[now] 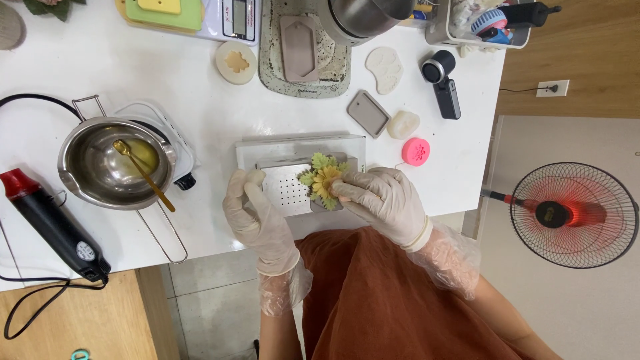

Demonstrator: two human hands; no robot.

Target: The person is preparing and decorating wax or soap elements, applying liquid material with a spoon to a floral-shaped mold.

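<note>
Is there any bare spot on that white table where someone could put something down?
Yes: a wide bare patch of the white table above the steel pot, reaching right to the round flower mould. Another lies along the near edge between pot and perforated tray. It is crowded right of the tray, around the small moulds.

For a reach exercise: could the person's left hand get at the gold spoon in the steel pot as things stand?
Probably yes. The left hand rests at the perforated tray's left edge, and only bare white table lies between it and the steel pot. The gold spoon's handle sticks out over the rim toward that hand.
</note>
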